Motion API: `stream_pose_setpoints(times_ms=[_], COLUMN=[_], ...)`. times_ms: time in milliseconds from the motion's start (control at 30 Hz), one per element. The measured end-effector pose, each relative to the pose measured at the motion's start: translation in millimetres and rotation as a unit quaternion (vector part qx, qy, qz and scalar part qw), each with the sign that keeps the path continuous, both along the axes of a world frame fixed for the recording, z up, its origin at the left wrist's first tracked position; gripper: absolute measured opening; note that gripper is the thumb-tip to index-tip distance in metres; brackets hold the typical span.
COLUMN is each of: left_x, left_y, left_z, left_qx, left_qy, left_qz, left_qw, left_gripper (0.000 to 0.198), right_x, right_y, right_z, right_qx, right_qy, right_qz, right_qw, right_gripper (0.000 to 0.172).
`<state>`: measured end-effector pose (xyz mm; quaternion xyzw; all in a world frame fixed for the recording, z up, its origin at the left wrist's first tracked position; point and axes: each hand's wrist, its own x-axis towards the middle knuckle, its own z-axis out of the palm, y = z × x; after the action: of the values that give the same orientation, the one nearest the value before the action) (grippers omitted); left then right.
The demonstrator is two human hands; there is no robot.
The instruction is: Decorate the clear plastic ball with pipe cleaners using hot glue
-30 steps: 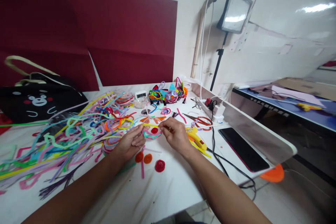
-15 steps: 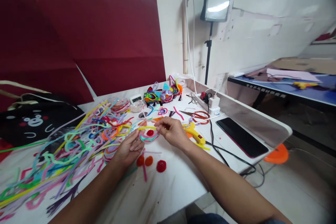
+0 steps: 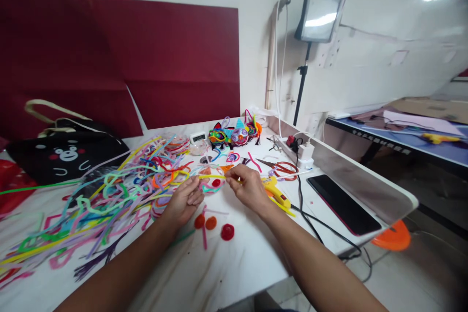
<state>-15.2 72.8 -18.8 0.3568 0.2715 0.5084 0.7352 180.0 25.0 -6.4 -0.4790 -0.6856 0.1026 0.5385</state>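
Note:
My left hand (image 3: 187, 199) is pinched on the left end of a short yellow pipe cleaner (image 3: 212, 176). At its right end, the fingertips of my right hand (image 3: 247, 186) are closed on the same strip. Just below the strip is a clear, rounded piece (image 3: 211, 190) with pink and teal pipe cleaners and a red coiled disc on it; whether my fingers also grip this piece is hard to see. Nearer to me on the table lie an orange coil (image 3: 211, 223), a darker orange coil (image 3: 199, 221), a red coil (image 3: 227, 232) and a pink pipe cleaner (image 3: 204, 239).
A tangle of pipe cleaners (image 3: 109, 204) covers the left side. Right of my hand are a yellow glue gun (image 3: 278, 195) with its cord, scissors (image 3: 284, 169) and a phone (image 3: 343, 204). Decorated balls (image 3: 239, 135) and a small timer (image 3: 198, 138) stand behind.
The whole view has shifted, so the scene sits slightly farther right and lower. Both hands keep nearly the same pose at the yellow pipe cleaner.

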Motion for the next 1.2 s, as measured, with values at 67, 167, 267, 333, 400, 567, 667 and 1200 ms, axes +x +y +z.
stream_pose_setpoints(times_ms=[67,167,267,333,400,567,667,1200], left_x=[0,0,0,0,0,-1,-2,-3], left_y=[0,0,0,1,3,7,6,2], left_z=[-1.0,-0.8,-1.0,-2.6,-5.3,-11.0,-11.6,-6.8], left_qx=[0.031,0.058,0.075,0.098,0.126,0.145,0.146,0.137], left_qy=[0.009,0.029,0.046,0.057,0.072,0.078,0.080,0.085], left_qz=[0.001,0.022,0.045,0.057,0.065,0.075,0.075,0.058], left_qw=[0.999,0.998,0.995,0.992,0.987,0.984,0.983,0.985], left_gripper=[0.024,0.026,0.026,0.027,0.028,0.032,0.033,0.039], right_x=[2,4,4,4,4,2,3,14], right_y=[1,2,3,3,3,1,1,-13], right_z=[-1.0,-1.5,-2.1,-2.9,-3.7,-4.5,-3.3,17.7], right_qx=[0.012,0.028,0.026,0.010,-0.010,-0.028,-0.024,-0.064], right_qy=[-0.011,-0.010,-0.005,-0.013,-0.032,-0.093,-0.114,-0.240], right_qz=[-0.003,-0.003,-0.006,-0.005,-0.003,-0.011,-0.024,-0.053], right_qw=[1.000,1.000,1.000,1.000,0.999,0.995,0.993,0.967], right_gripper=[0.015,0.014,0.014,0.014,0.015,0.017,0.018,0.022])
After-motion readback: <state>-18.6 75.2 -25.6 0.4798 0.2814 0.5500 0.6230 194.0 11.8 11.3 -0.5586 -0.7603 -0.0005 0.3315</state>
